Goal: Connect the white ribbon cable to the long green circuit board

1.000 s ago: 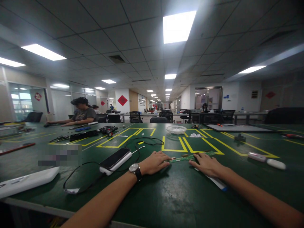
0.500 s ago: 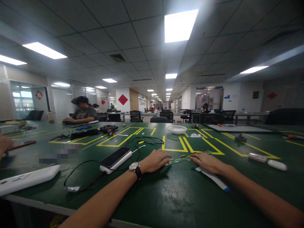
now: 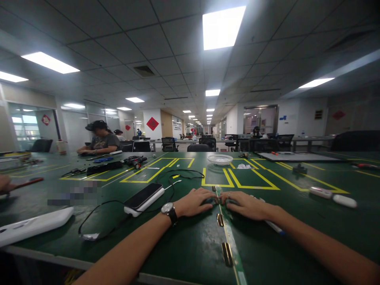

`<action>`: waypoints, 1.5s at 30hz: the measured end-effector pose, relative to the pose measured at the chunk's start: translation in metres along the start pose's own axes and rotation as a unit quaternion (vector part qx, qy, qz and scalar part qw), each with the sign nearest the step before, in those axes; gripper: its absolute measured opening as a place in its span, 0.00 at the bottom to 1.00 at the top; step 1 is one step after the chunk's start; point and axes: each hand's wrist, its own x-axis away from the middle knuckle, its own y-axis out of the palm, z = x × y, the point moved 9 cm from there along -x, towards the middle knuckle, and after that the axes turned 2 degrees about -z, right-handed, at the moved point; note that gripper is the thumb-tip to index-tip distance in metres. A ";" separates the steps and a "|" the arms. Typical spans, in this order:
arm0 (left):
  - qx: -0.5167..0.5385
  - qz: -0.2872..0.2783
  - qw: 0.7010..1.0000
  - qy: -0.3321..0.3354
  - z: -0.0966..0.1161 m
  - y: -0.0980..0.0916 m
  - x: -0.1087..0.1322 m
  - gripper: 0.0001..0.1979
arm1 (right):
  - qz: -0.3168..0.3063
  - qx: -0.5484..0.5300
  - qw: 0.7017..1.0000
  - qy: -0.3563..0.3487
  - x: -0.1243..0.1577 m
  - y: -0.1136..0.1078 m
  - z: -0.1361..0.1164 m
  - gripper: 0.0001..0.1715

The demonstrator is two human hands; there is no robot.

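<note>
A long, narrow green circuit board strip [image 3: 230, 233] stretches from between my hands towards the table's near edge. Brown-gold flex tabs [image 3: 227, 254] stick out along its left side. My left hand [image 3: 196, 202], with a watch on the wrist, has its fingertips at the far part of the strip, by one of the tabs. From the other side, my right hand [image 3: 246, 205] grips the strip's right edge with bent fingers. The fingertips partly hide the board there. Under and beyond my right forearm lies a white strip with a blue end [image 3: 276, 227], mostly covered.
A phone [image 3: 146, 196] rests on a white block with black cables to my left. A white power strip [image 3: 35, 225] lies further left. Ahead stands a white basket [image 3: 220, 159]; to the right are white-pink oblong items [image 3: 332, 196]. Another person's hand [image 3: 5, 184] shows at far left.
The circuit board strip has turned from lying crosswise between my hands to pointing lengthwise towards me. My right hand has moved left, closer to my left hand.
</note>
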 end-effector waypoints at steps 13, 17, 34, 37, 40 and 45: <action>0.004 -0.073 0.997 0.036 0.016 0.012 -0.002 0.23 | -0.028 0.168 0.940 0.296 0.048 -0.026 0.110 0.17; -0.005 -0.072 0.997 0.032 0.014 0.014 -0.002 0.23 | -0.006 0.091 0.975 0.204 0.032 -0.015 0.090 0.12; 0.003 -0.054 0.998 0.042 0.015 0.012 -0.002 0.22 | 0.048 0.017 0.993 0.110 0.011 -0.002 0.043 0.18; -0.002 -0.057 0.997 0.043 0.016 0.012 -0.002 0.22 | 0.042 0.011 0.993 0.106 0.011 0.000 0.042 0.20; -0.004 -0.063 0.997 0.039 0.016 0.012 -0.002 0.22 | 0.044 0.008 0.993 0.106 0.010 0.001 0.042 0.22; 0.002 -0.060 0.997 0.042 0.016 0.012 -0.003 0.23 | 0.044 0.008 0.992 0.115 0.010 0.002 0.043 0.22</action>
